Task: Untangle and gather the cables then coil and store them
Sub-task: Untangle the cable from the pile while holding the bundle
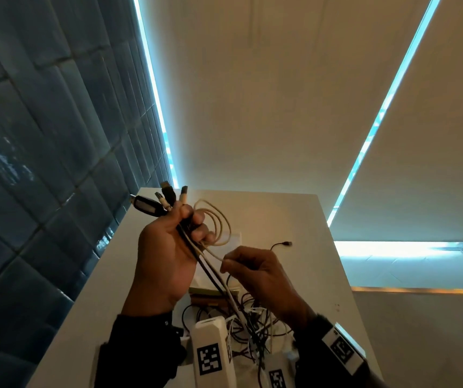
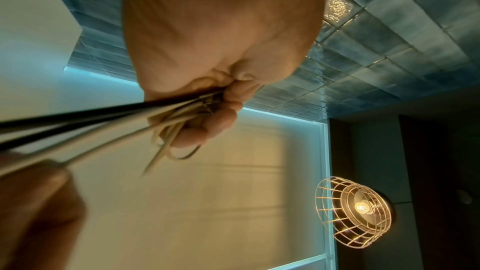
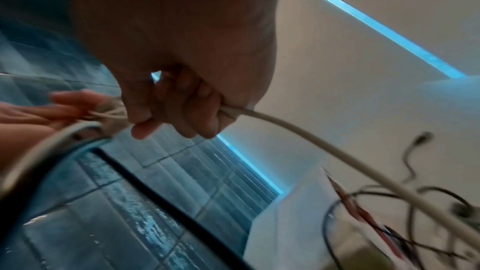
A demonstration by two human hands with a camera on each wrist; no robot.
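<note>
Fingers point(image 1: 196, 219): left hand point(image 1: 166, 256) is squeezing a cable bunch point(image 1: 210, 273).
Right hand point(image 1: 258, 273): is pinching the beige cable point(image 1: 213, 254).
Table point(image 1: 308, 225): is holding tangled cables point(image 1: 252, 326).

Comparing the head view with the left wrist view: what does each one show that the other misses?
Only the head view shows the connector ends fanned above the left hand, the tangled cables on the white table, and a loose black cable end lying there. Only the left wrist view shows a caged lamp. Both show the left hand gripping black and white cables together with a cream cable's loops, and the right hand pinching that cable.
</note>
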